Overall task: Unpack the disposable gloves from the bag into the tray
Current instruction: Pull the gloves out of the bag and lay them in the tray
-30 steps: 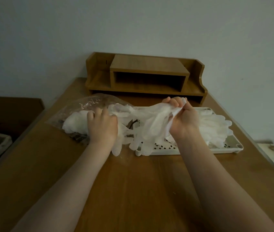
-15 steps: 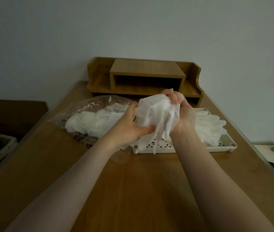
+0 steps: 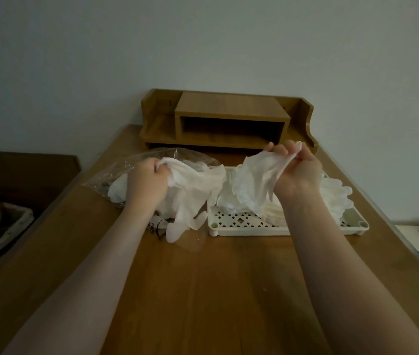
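The tray point(image 3: 248, 228) sits on the desk point(image 3: 203, 290), in front of the wooden shelf unit point(image 3: 228, 121) that stands at the desk's far edge. Left of the tray lies the bag point(image 3: 116, 175) — gloves inside it. More gloves point(image 3: 336, 198) lie in the tray, toward its right end. Just left of the tray the left hand point(image 3: 145, 184) holds one glove point(image 3: 190, 190); above the tray the right hand point(image 3: 298, 172) holds another glove point(image 3: 257, 180).

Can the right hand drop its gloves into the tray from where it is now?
Probably yes. The right hand holds its gloves directly above the white tray, with nothing between them. Gloves already lie in the tray's far right part, but the near perforated floor shows bare.
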Available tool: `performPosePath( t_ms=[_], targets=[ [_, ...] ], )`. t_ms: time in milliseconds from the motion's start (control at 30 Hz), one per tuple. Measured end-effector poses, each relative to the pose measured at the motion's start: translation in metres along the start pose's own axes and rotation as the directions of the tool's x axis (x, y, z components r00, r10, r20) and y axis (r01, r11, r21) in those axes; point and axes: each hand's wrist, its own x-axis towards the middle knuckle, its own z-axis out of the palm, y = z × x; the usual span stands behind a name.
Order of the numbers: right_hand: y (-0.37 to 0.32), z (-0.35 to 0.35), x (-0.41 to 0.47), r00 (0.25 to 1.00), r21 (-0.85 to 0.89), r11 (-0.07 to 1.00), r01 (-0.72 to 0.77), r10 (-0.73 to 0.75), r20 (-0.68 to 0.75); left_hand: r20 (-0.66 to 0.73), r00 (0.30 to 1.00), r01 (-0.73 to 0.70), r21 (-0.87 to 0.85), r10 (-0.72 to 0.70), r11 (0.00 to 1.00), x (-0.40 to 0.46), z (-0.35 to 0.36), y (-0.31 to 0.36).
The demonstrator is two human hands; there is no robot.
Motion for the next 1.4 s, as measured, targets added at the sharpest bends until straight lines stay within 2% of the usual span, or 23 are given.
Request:
performPosePath(
  t_ms=[67,133,233,267,333,400,433,467,533,600,700,767,867,933,967,1000,1033,1067,1100,1167,1267,1333,1400],
  targets=[
    [-0.009,0.003,-0.001,1.0,0.012,1.0,0.008,-0.008,0.003,-0.082,0.995,-0.055,0.046,0.059,0.997,0.002,-0.001,0.002],
    [-0.015,0.005,-0.003,1.0,0.063,0.998,-0.022,0.021,0.014,-0.088,0.988,-0.106,0.199,0.125,0.974,0.003,0.0,0.008],
    [-0.015,0.004,-0.005,0.995,0.143,0.985,-0.095,0.089,0.046,0.11,0.993,-0.08,0.494,0.029,0.866,0.001,0.004,0.021],
    [-0.014,0.002,-0.004,0.993,0.162,0.98,-0.117,0.11,0.054,0.153,0.988,-0.099,0.51,0.023,0.854,-0.002,0.006,0.027],
    [-0.014,0.0,-0.005,0.986,0.182,0.971,-0.158,0.146,0.079,0.169,0.962,-0.267,0.395,0.216,0.879,-0.014,0.012,0.042],
    [-0.017,0.0,-0.007,0.975,0.176,0.963,-0.204,0.183,0.129,0.177,0.909,-0.388,0.028,0.378,0.921,-0.028,0.016,0.063],
    [-0.017,0.0,-0.009,0.964,0.16,0.96,-0.232,0.205,0.167,0.244,0.908,-0.307,-0.169,0.342,0.936,-0.035,0.018,0.073],
    [-0.018,0.001,-0.011,0.954,0.137,0.958,-0.254,0.224,0.198,0.366,0.892,-0.154,-0.302,0.264,0.941,-0.038,0.022,0.079],
    [-0.021,0.001,-0.015,0.941,0.079,0.961,-0.267,0.242,0.236,0.551,0.814,0.04,-0.367,0.182,0.929,-0.04,0.035,0.084],
    [-0.025,0.0,-0.017,0.937,0.003,0.965,-0.261,0.253,0.241,0.613,0.775,0.167,-0.432,0.153,0.887,-0.039,0.045,0.083],
    [-0.035,-0.005,-0.02,0.927,-0.069,0.961,-0.268,0.276,0.254,0.67,0.729,0.389,-0.573,0.139,0.721,-0.039,0.054,0.085],
    [-0.046,-0.008,-0.02,0.914,-0.16,0.953,-0.257,0.293,0.279,0.654,0.744,0.414,-0.612,0.137,0.674,-0.04,0.059,0.091],
    [-0.072,-0.013,-0.015,0.871,-0.388,0.889,-0.243,0.376,0.316,0.498,0.859,0.265,-0.629,0.116,0.731,-0.038,0.062,0.101],
    [-0.087,-0.017,-0.011,0.843,-0.573,0.793,-0.207,0.442,0.306,0.391,0.9,0.1,-0.616,0.193,0.781,-0.038,0.061,0.108],
    [-0.092,-0.015,-0.011,0.846,-0.672,0.712,-0.203,0.473,0.246,0.362,0.899,0.03,-0.614,0.248,0.789,-0.038,0.059,0.111],
    [-0.098,-0.014,-0.012,0.89,-0.767,0.622,-0.157,0.426,0.163,0.351,0.885,-0.033,-0.61,0.307,0.792,-0.038,0.058,0.116],
    [-0.1,-0.012,-0.014,0.945,-0.843,0.535,-0.059,0.301,0.125,0.343,0.866,-0.093,-0.604,0.364,0.792,-0.038,0.056,0.12],
    [-0.098,-0.007,-0.015,0.978,-0.884,0.463,0.068,0.145,0.152,0.337,0.847,-0.146,-0.596,0.411,0.789,-0.038,0.055,0.125],
    [-0.096,-0.002,-0.014,0.977,-0.904,0.395,0.161,0.063,0.202,0.329,0.83,-0.186,-0.597,0.45,0.78,-0.039,0.055,0.13],
    [-0.094,0.005,-0.014,0.941,-0.934,0.258,0.245,0.168,0.294,0.308,0.8,-0.227,-0.638,0.514,0.736,-0.039,0.054,0.14],
    [-0.093,0.006,-0.017,0.861,-0.957,0.201,0.21,0.425,0.278,0.301,0.743,-0.239,-0.715,0.598,0.657,-0.04,0.053,0.149],
    [-0.092,0.007,-0.017,0.859,-0.956,0.211,0.202,0.432,0.276,0.307,0.726,-0.207,-0.756,0.615,0.621,-0.036,0.052,0.149],
    [-0.093,0.006,-0.017,0.875,-0.919,0.354,0.173,0.373,0.308,0.33,0.731,-0.084,-0.825,0.598,0.558,-0.032,0.054,0.146]
  ],
)
